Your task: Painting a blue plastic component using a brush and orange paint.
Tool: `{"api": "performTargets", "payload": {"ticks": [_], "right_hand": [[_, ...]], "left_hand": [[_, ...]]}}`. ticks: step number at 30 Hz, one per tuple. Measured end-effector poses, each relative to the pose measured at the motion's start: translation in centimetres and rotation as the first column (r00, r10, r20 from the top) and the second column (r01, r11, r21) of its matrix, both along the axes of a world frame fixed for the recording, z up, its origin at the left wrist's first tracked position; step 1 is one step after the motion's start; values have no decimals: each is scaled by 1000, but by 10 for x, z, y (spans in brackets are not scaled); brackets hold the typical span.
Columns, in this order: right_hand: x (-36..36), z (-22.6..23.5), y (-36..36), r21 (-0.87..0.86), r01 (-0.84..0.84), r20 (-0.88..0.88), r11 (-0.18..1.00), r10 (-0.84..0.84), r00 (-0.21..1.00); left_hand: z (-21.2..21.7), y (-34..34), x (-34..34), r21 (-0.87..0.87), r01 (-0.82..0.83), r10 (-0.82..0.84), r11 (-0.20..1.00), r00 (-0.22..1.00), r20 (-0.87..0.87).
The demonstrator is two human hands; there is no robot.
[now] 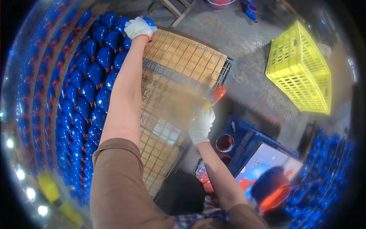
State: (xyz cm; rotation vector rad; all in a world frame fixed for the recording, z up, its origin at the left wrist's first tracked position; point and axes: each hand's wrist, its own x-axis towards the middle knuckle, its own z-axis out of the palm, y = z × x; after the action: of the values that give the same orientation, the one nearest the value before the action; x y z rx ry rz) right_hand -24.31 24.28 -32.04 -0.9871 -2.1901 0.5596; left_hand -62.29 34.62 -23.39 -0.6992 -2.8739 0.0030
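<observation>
Left hand (140, 28) curls over a blue piece (149, 21) at the far-left rack (183, 49) corner, grip unclear. Right hand (203, 125) pinches an orange-red piece (218, 94), probably light, stiff, best held by its yellow end.

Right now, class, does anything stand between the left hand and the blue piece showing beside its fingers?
Nothing visible does: the gloved left hand directly overlaps the blue piece, though the hand hides where they meet. The neighbouring blue pieces lie to the left, not between.

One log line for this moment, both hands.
left hand: touching blue piece | right hand: holding red-and-yellow item | nearby: wire mesh, yellow crate
</observation>
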Motion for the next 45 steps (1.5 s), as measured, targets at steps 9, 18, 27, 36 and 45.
{"api": "performTargets", "payload": {"ticks": [9,18,27,36,45], "right_hand": [[-1,-6,-5,11,-5,22,1000,5,1000],[-6,-6,-1,209,34,13,977,-38,999],[79,182,-48,59,-24,-430,998,47,901],[433,372,-79,797,167,38,581,-324,945],[658,532,-70,875,364,18,317,-774,632]], "left_hand": [[-5,-46,22,343,183,-93,921,960,-262],[-9,-278,279,682,289,-433,672,900,45],[-6,-404,401,726,-385,-467,571,575,672],[21,-418,357,891,120,-614,437,764,198],[244,-400,569,954,137,-889,266,416,189]]}}
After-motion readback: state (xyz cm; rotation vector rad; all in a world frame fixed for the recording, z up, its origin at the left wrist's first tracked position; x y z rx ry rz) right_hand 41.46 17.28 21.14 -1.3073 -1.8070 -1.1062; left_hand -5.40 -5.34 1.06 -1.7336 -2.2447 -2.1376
